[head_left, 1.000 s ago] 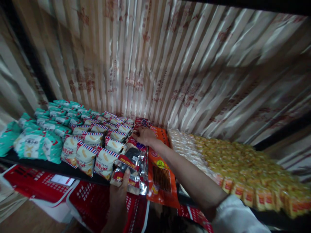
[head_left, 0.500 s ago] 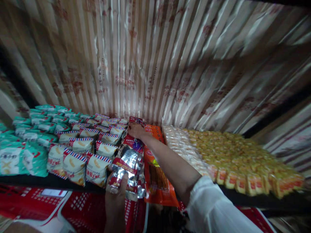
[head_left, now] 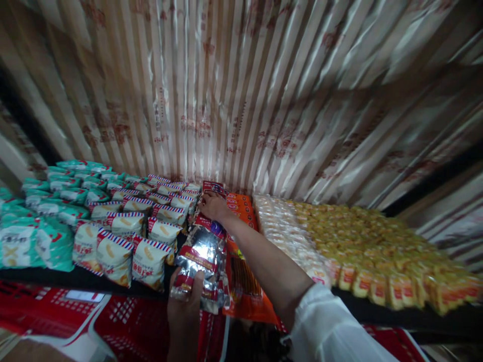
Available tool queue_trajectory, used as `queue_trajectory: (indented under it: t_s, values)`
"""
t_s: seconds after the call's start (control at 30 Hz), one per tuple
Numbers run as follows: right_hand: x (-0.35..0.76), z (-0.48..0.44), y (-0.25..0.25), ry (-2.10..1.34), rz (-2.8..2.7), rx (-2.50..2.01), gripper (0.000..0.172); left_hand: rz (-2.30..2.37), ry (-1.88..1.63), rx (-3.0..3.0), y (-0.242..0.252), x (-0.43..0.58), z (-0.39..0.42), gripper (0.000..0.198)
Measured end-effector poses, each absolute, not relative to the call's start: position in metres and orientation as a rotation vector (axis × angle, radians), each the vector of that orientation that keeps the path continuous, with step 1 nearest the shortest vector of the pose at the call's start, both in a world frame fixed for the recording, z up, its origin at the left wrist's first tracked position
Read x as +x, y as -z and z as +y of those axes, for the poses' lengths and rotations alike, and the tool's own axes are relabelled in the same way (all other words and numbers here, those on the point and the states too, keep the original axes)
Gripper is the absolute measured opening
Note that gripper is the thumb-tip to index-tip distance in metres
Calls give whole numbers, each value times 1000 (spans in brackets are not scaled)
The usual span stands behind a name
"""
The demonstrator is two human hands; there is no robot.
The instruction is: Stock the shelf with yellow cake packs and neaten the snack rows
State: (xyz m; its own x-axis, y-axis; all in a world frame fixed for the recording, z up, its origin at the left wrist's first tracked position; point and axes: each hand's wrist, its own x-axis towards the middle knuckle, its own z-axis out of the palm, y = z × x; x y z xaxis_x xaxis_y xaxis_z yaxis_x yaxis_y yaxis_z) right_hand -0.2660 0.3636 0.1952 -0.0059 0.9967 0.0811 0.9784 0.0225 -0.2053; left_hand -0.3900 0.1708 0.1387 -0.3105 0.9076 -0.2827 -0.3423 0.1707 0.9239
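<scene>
A row of overlapping red, purple and silver snack packets point(head_left: 199, 247) lies front to back on the dark shelf. My left hand point(head_left: 185, 304) is closed on the near end of a silver-and-red packet, thumb on top and the other fingers mostly hidden beneath. Farther back, my right hand point(head_left: 214, 206) rests on the red part of the packets, fingers curled over the left side; its fingertips are hard to make out. Under my right forearm is an orange snack bag point(head_left: 245, 276) with a see-through window showing brown strips.
Striped white chip bags point(head_left: 151, 259) and teal bags point(head_left: 37, 241) stand in rows to the left. Clear-wrapped white packs point(head_left: 283, 226) and yellow packs point(head_left: 370, 251) fill the right. A patterned, pleated sheet point(head_left: 226, 90) hangs behind. Red baskets point(head_left: 132, 322) sit below the shelf edge point(head_left: 105, 279).
My left hand and the near end of the silver packet have shifted slightly to the right. My right hand stays on the far part of the packets.
</scene>
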Motion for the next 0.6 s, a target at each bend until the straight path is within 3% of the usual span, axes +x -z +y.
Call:
queue_trajectory:
  t_s: [0.27, 0.6]
  values:
    - [-268, 358, -194, -113, -2071, -2086, 44, 1292, -1475, 589, -147, -388, 165, 33]
    - [-270, 362, -192, -152, -2070, -2102, 44, 1235, -1465, 492, -150, -388, 166, 37]
